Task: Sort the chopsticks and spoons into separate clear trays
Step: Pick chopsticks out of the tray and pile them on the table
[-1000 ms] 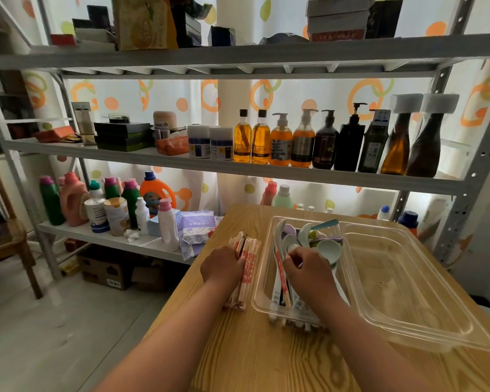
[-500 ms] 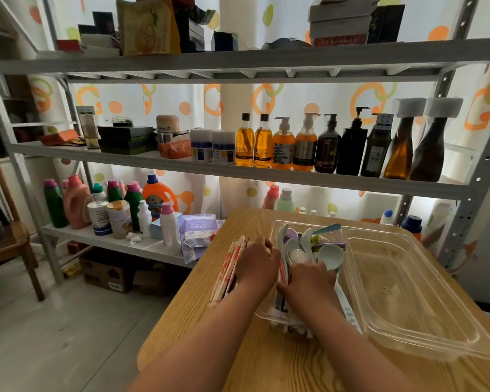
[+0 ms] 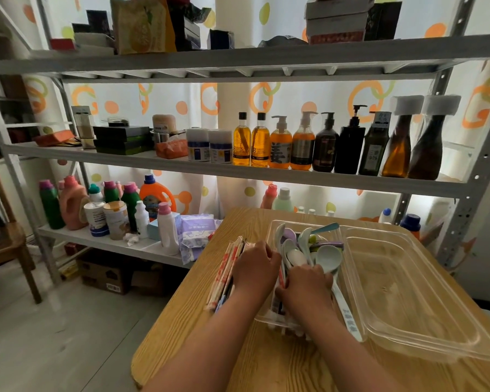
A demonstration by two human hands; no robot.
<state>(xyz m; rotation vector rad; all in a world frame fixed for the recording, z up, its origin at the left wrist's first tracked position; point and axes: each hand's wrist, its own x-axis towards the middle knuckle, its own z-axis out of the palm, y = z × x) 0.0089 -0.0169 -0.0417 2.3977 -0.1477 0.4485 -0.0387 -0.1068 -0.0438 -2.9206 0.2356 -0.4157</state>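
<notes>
head view, close, down over table point(image 3: 266, 369)

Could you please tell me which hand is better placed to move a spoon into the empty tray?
Probably the right hand: it is inside the mixed tray by the spoons, nearest the empty tray. The left hand sits at the far rim.

Pastel spoons point(image 3: 327, 257) heaped in a clear tray point(image 3: 272, 231), paper-wrapped chopsticks point(image 3: 226, 274) bundled flat at its nine o'clock, second clear tray point(image 3: 407, 281) just beside at three o'clock
</notes>
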